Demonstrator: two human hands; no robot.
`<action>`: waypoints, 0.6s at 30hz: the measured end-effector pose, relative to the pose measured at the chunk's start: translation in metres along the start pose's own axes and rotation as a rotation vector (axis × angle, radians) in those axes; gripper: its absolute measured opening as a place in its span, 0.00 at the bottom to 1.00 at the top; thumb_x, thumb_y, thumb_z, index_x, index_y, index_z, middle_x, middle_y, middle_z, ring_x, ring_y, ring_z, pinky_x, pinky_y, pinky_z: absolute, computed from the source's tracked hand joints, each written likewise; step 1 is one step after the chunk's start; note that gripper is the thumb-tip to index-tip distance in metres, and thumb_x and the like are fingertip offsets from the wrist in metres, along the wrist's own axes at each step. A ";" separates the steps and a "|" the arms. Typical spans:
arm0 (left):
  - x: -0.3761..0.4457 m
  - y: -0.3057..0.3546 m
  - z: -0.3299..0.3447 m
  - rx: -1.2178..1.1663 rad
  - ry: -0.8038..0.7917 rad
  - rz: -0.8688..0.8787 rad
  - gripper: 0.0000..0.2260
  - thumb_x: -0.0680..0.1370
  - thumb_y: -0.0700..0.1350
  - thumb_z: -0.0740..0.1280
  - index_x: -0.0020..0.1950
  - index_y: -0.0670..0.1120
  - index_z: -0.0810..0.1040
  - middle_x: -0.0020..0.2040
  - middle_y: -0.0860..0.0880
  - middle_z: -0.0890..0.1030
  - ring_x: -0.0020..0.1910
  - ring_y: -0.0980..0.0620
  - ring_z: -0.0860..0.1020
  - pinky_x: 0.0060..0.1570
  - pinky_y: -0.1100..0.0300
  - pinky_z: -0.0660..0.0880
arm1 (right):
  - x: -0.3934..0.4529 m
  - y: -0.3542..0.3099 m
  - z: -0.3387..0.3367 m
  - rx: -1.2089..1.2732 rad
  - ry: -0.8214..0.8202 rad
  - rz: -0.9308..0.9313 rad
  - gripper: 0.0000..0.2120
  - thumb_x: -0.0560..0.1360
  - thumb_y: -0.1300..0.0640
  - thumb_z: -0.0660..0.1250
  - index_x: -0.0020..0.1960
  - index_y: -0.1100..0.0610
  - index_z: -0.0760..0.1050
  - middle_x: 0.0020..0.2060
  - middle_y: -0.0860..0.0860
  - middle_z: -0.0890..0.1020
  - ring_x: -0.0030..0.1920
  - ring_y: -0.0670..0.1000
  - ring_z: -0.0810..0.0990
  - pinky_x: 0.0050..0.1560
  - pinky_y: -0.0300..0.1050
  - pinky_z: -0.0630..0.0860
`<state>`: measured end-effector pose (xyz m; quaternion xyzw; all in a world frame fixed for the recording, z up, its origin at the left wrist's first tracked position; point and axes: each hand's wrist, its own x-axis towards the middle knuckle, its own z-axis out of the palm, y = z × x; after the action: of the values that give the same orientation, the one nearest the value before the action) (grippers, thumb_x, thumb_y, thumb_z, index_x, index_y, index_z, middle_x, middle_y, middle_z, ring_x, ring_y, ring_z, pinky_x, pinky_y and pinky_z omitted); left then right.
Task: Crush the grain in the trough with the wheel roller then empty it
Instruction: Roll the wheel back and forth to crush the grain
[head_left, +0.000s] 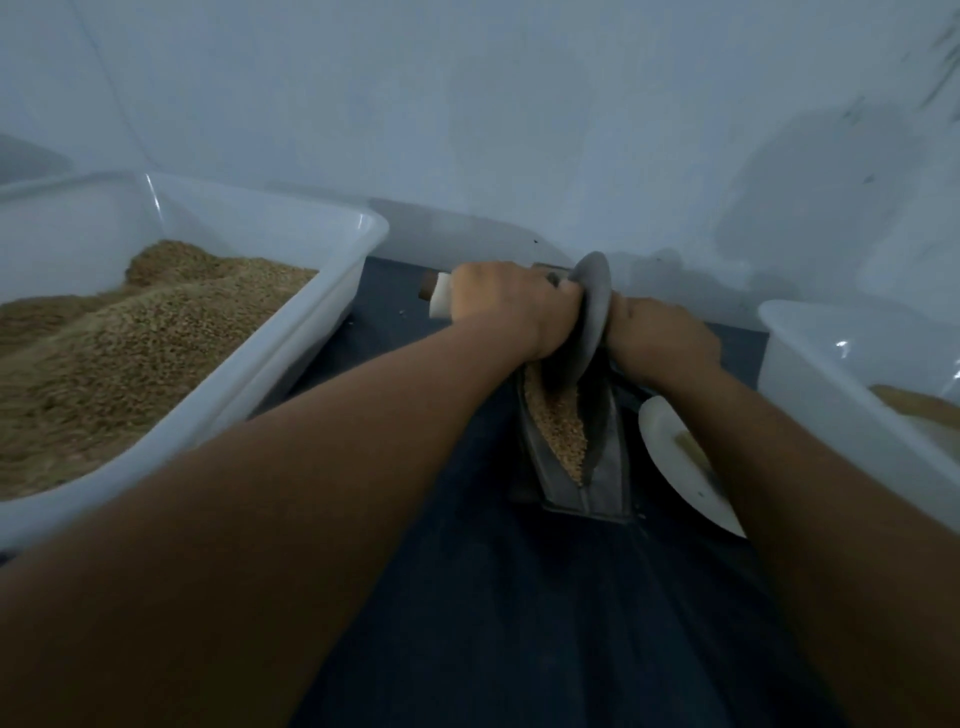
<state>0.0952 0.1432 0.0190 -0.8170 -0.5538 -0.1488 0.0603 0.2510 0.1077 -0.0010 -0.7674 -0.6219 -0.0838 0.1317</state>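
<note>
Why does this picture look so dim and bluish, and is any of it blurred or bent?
Head view: the light is low and cool, with a soft shadow on the wall at right. The forearms near the lens and the grain in the left tub look smeared. Small glints show on both tub rims. The wide lens bows the edges. The hands, left and right, are fairly sharp.

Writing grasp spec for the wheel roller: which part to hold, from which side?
Hold the axle handle on both sides of the wheel roller, from above. The disc stands on edge in the trough, so only the crossbar offers grip; the left hand and right hand wrap it there.
</note>
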 end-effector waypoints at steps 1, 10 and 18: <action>-0.005 -0.001 0.001 -0.020 0.015 -0.009 0.26 0.81 0.58 0.44 0.52 0.50 0.80 0.53 0.43 0.82 0.42 0.45 0.70 0.44 0.51 0.63 | -0.006 -0.002 -0.001 0.005 0.031 -0.009 0.20 0.84 0.46 0.46 0.49 0.54 0.73 0.51 0.58 0.81 0.44 0.59 0.76 0.42 0.51 0.68; -0.059 -0.008 -0.009 -0.036 0.085 0.015 0.24 0.80 0.63 0.45 0.48 0.50 0.74 0.36 0.46 0.73 0.36 0.46 0.68 0.36 0.52 0.60 | -0.060 -0.010 -0.017 0.003 0.083 0.001 0.23 0.82 0.42 0.43 0.39 0.50 0.70 0.39 0.51 0.74 0.40 0.54 0.70 0.45 0.50 0.64; -0.076 -0.014 -0.016 0.006 0.105 0.112 0.30 0.79 0.66 0.43 0.55 0.49 0.76 0.43 0.44 0.80 0.41 0.42 0.75 0.38 0.52 0.62 | -0.088 -0.008 -0.026 0.011 0.124 -0.023 0.24 0.82 0.41 0.43 0.34 0.48 0.67 0.33 0.49 0.72 0.36 0.54 0.70 0.44 0.50 0.65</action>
<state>0.0540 0.0771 0.0096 -0.8377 -0.5037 -0.1859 0.1001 0.2250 0.0192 -0.0008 -0.7529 -0.6218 -0.1293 0.1730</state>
